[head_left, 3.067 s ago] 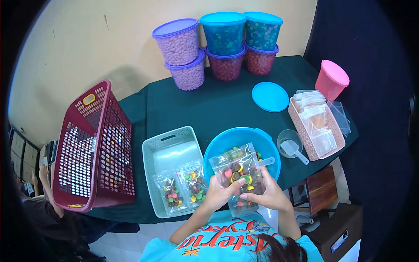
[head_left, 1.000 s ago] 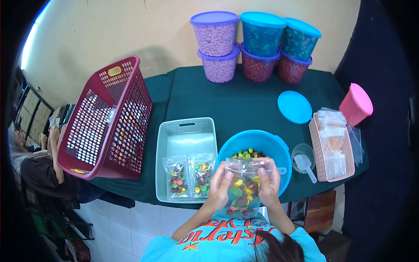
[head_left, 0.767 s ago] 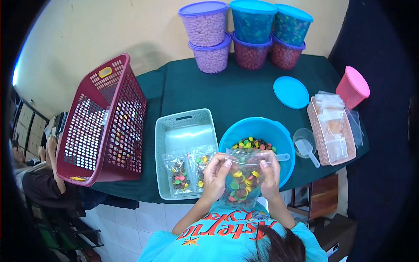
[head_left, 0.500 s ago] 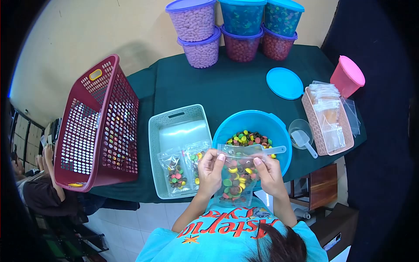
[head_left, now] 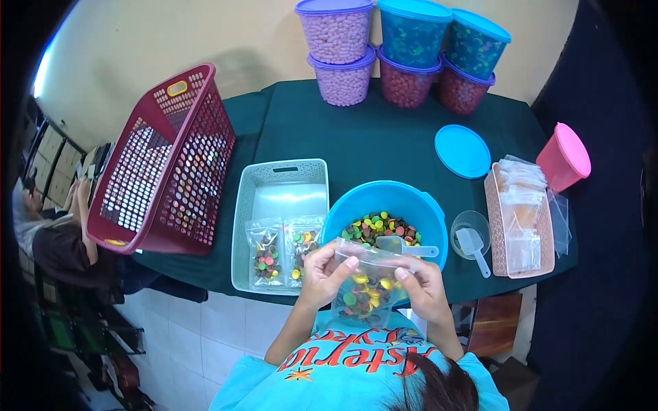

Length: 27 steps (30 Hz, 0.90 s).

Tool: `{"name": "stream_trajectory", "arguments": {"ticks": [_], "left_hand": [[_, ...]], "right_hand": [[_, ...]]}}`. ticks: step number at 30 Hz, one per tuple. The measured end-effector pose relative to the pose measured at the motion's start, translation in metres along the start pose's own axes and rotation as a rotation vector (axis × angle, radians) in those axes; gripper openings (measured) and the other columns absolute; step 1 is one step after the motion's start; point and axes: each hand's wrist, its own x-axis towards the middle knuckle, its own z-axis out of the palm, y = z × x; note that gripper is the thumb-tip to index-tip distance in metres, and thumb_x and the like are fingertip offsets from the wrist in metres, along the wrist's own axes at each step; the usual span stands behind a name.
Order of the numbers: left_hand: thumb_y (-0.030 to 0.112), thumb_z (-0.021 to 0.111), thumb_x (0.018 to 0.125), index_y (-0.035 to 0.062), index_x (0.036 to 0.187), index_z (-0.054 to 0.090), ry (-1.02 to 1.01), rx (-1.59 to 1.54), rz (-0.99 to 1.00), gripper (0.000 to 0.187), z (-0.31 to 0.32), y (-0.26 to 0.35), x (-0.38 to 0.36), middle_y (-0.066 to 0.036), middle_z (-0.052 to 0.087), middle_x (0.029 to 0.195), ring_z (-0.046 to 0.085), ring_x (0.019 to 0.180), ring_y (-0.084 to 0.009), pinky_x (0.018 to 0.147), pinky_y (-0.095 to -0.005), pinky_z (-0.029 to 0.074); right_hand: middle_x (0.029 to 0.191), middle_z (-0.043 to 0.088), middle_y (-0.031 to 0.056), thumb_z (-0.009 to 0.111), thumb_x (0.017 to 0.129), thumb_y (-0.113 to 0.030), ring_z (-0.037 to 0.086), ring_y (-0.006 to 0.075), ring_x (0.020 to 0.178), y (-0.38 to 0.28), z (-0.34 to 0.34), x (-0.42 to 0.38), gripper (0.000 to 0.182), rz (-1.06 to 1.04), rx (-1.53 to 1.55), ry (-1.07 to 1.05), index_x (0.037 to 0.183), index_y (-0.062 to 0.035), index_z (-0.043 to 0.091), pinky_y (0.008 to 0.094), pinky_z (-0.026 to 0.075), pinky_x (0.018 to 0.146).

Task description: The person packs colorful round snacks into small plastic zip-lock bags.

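Observation:
Held near my chest is a clear zip bag (head_left: 363, 298) part filled with green, yellow, pink and brown button-shaped sweets. My left hand (head_left: 323, 277) pinches its top strip at the left corner, thumb uppermost. At the other end of the strip, my right hand (head_left: 423, 286) grips the bag the same way. Just beyond stands a blue tub (head_left: 336, 205) of the same sweets (head_left: 373, 222), with a clear scoop (head_left: 419, 251) in it. Filled bags (head_left: 266, 253) lie in a pale green basket (head_left: 240, 233) left of my left hand.
A tall maroon basket (head_left: 185, 164) stands at the left, with a person (head_left: 65, 240) beyond it. To the right are a clear cup (head_left: 460, 222) with another scoop (head_left: 471, 245), a pink basket (head_left: 500, 226) of empty bags, a blue lid (head_left: 462, 151) and a pink container (head_left: 563, 157). Stacked tubs (head_left: 343, 38) line the back.
The view has shifted, so the table's things sit differently in it. Both hands still hold the bag by its top strip, and my thumbs have moved slightly lower in view.

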Motion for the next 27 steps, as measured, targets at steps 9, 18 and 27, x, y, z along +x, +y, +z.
{"name": "stream_trajectory", "arguments": {"ticks": [9, 18, 27], "left_hand": [[0.005, 0.060, 0.078, -0.0037, 0.083, 0.062, 0.059, 0.330, 0.094, 0.010, 0.038, -0.002, -0.023, -0.009, 0.061, 0.076, 0.055, 0.066, -0.0101, 0.056, -0.0211, 0.040], [0.004, 0.058, 0.079, -0.0054, 0.088, 0.060, 0.154, 0.133, 0.129, 0.013, 0.049, -0.010, -0.053, -0.010, 0.060, 0.083, 0.055, 0.069, -0.0106, 0.060, -0.0228, 0.044], [0.004, 0.054, 0.082, -0.0010, 0.094, 0.063, 0.117, 0.167, 0.048, 0.016, 0.029, 0.002, -0.081, -0.012, 0.060, 0.090, 0.057, 0.081, -0.0133, 0.068, -0.0241, 0.047]], "right_hand": [[0.081, 0.063, 0.0137, 0.056, 0.079, -0.003, 0.061, 0.0181, 0.071, -0.003, -0.024, -0.007, 0.013, -0.073, -0.225, -0.062, 0.088, 0.0044, 0.061, 0.0264, 0.046, 0.066], [0.077, 0.062, 0.0135, 0.058, 0.074, 0.000, 0.061, 0.0212, 0.069, 0.007, -0.024, -0.007, 0.010, -0.186, -0.256, -0.195, 0.083, 0.0040, 0.060, 0.0288, 0.047, 0.066], [0.082, 0.060, 0.0087, 0.069, 0.069, -0.005, 0.058, 0.0114, 0.073, 0.018, 0.008, -0.013, 0.023, -0.083, -0.042, -0.182, 0.087, 0.0006, 0.057, 0.0237, 0.046, 0.065]]}}
